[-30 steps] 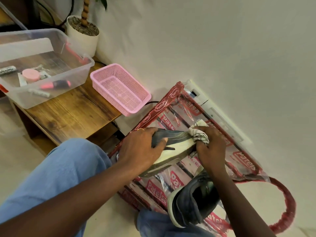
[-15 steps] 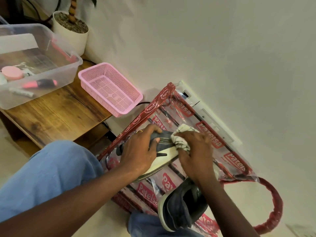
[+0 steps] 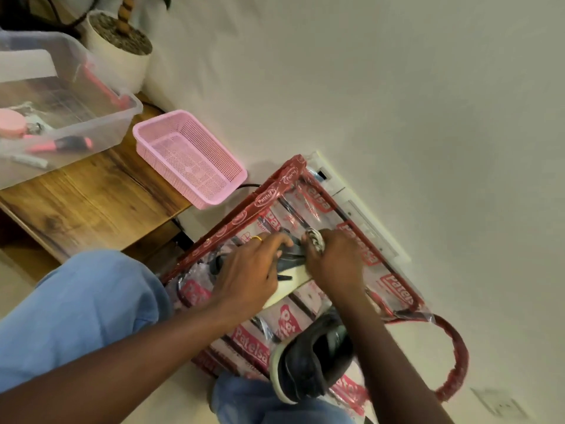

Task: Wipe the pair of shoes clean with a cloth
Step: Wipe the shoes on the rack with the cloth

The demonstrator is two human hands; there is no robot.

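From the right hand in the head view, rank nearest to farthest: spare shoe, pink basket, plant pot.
1. Spare shoe, just below the right hand.
2. Pink basket, up and to the left.
3. Plant pot, farthest, in the top-left corner.

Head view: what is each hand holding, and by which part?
Left hand grips the grey shoe across its upper, around the middle. Right hand grips the bunched cloth, pressed against the shoe's far end.

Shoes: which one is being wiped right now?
The shoe in the left hand, with the right hand holding the cloth on it; the other shoe lies unheld.
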